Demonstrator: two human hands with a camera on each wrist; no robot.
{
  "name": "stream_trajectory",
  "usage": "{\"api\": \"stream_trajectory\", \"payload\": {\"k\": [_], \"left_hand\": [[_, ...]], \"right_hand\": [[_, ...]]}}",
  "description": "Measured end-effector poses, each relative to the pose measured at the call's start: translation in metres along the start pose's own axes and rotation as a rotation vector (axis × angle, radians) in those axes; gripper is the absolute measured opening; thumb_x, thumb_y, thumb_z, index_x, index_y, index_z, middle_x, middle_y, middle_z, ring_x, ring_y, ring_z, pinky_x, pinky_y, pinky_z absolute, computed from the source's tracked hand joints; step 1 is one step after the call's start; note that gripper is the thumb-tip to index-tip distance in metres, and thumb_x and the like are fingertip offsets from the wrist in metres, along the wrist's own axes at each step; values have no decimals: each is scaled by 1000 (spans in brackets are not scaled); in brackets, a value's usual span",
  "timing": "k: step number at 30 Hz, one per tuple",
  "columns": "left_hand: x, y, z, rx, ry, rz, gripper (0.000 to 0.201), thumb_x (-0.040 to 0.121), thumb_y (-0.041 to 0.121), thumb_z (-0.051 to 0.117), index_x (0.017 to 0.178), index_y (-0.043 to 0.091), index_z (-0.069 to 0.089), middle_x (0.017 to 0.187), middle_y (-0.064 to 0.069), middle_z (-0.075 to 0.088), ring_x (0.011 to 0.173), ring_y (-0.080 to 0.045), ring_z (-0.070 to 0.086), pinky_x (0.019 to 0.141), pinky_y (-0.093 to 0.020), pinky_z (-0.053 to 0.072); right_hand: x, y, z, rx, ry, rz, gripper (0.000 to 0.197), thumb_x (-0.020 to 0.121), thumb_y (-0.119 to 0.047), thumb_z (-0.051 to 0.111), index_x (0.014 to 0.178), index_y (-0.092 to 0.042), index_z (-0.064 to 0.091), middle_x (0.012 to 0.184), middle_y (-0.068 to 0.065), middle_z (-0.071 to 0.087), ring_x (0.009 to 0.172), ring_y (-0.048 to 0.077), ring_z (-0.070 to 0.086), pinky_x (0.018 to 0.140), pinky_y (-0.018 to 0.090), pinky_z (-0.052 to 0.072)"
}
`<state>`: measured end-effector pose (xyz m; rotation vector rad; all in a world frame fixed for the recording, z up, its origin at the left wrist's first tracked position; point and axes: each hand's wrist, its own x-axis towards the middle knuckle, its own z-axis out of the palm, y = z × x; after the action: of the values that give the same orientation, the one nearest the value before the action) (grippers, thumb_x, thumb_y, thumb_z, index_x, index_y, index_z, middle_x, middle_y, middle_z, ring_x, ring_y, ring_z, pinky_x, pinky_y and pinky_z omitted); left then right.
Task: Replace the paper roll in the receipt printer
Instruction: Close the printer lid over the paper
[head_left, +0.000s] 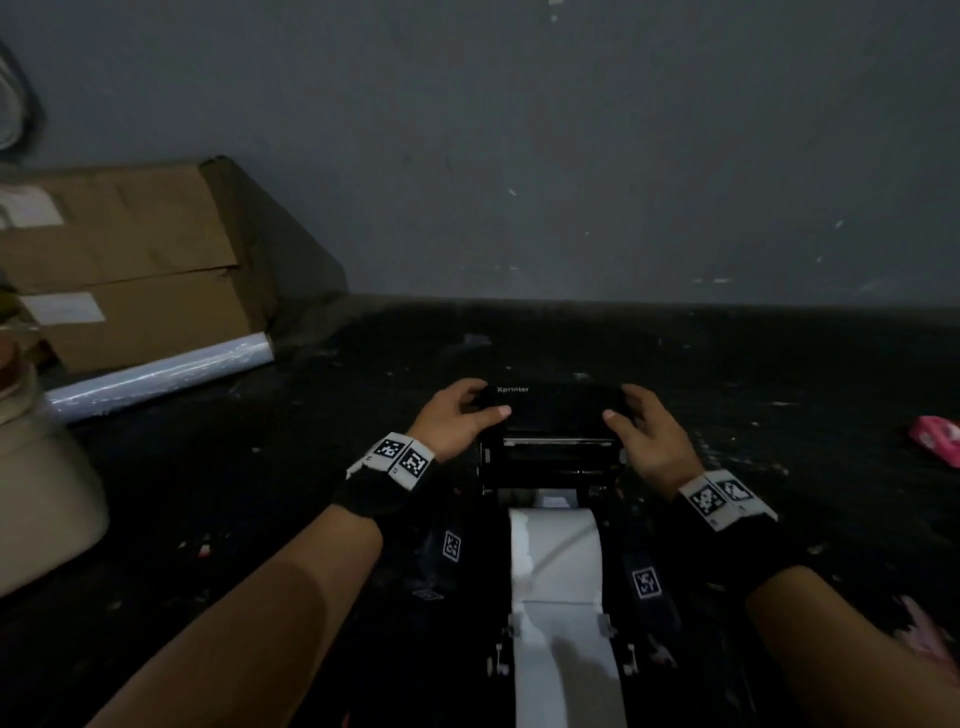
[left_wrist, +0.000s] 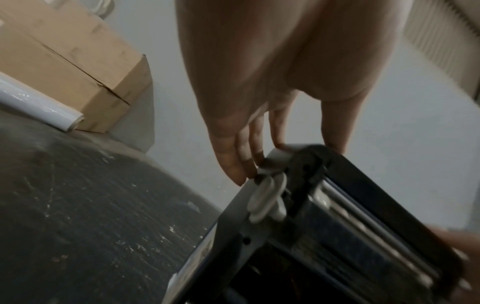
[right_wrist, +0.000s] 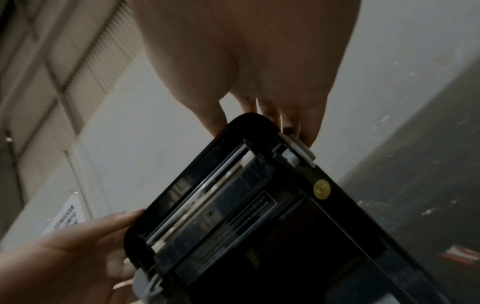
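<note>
The black receipt printer's lid (head_left: 556, 410) stands raised over the open body (head_left: 550, 467). My left hand (head_left: 485, 401) grips the lid's left edge, thumb on the front and fingers (left_wrist: 233, 160) behind. My right hand (head_left: 623, 402) grips the right edge the same way, its fingers (right_wrist: 306, 123) curled behind the corner. A white paper roll (head_left: 556, 551) lies in the bay below the lid. Its loose strip (head_left: 566, 675) runs toward me over the front. The lid's underside (right_wrist: 246, 216) shows a roller and a metal bar.
A cardboard box (head_left: 135, 270) stands at the back left against the grey wall, with a roll of clear film (head_left: 161, 374) lying in front of it. A beige object (head_left: 41, 493) sits at the far left. A pink item (head_left: 935, 439) lies at the right edge of the dark, speckled tabletop (head_left: 260, 493).
</note>
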<state>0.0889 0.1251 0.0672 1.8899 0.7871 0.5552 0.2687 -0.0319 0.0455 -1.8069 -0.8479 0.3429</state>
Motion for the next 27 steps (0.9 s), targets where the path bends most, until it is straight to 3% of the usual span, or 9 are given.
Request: {"api": "stream_trajectory", "payload": {"k": [3, 7, 8, 11, 15, 18, 24, 27], "left_hand": [[-33, 2, -3, -27, -48, 37, 41, 81, 20, 69, 118, 7, 59, 108, -2, 62, 105, -13, 57, 81, -10, 45], [-75, -13, 1, 146, -224, 6, 51, 73, 37, 75, 120, 23, 58, 120, 0, 63, 111, -15, 58, 100, -30, 45], [-85, -17, 3, 169, -280, 10, 53, 71, 36, 76, 119, 28, 57, 120, 2, 61, 113, -14, 57, 101, -29, 43], [-110, -30, 13, 322, -367, 27, 75, 65, 34, 82, 130, 21, 47, 129, 3, 48, 119, -13, 48, 100, -23, 37], [-129, -59, 31, 406, -415, 14, 106, 54, 38, 86, 142, 22, 29, 144, -3, 38, 130, -18, 41, 109, -27, 34], [-139, -71, 40, 302, -405, 5, 112, 54, 39, 86, 144, 26, 21, 144, -2, 40, 131, -17, 41, 112, -34, 35], [-148, -79, 52, 116, -325, -21, 100, 65, 42, 79, 145, 28, 20, 145, 2, 44, 129, -12, 45, 110, -30, 36], [-153, -85, 59, 59, -302, -23, 99, 66, 39, 79, 144, 29, 20, 146, 2, 42, 130, -11, 44, 111, -31, 34]], "right_hand": [[-38, 1, -7, 95, 1, 10, 55, 83, -14, 63, 133, -13, 39, 134, 11, 50, 120, 20, 49, 102, 40, 42], [-93, 5, -18, -33, -23, 59, 64, 76, -19, 71, 133, -13, 42, 126, 2, 52, 114, 15, 50, 100, 32, 40], [-107, 8, -20, -73, -20, 60, 64, 74, -20, 73, 131, -13, 45, 123, 2, 54, 111, 15, 51, 99, 30, 40], [-150, 21, -20, -124, -47, 83, 68, 70, -19, 77, 131, -16, 46, 119, -2, 52, 111, 13, 49, 94, 26, 38], [-179, 42, -15, -156, -62, 105, 76, 66, -16, 80, 133, -17, 43, 129, 4, 52, 115, 11, 45, 96, 27, 37], [-187, 50, -14, -195, -96, 132, 80, 66, -19, 80, 135, -16, 40, 137, 8, 50, 118, 11, 43, 99, 25, 32], [-178, 55, -9, -174, -231, 284, 88, 74, -45, 68, 144, -28, 18, 148, 6, 37, 133, 22, 37, 108, 33, 29], [-182, 57, -5, -137, -267, 273, 83, 79, -43, 64, 144, -33, 13, 147, 3, 37, 132, 20, 36, 105, 29, 26]]}}
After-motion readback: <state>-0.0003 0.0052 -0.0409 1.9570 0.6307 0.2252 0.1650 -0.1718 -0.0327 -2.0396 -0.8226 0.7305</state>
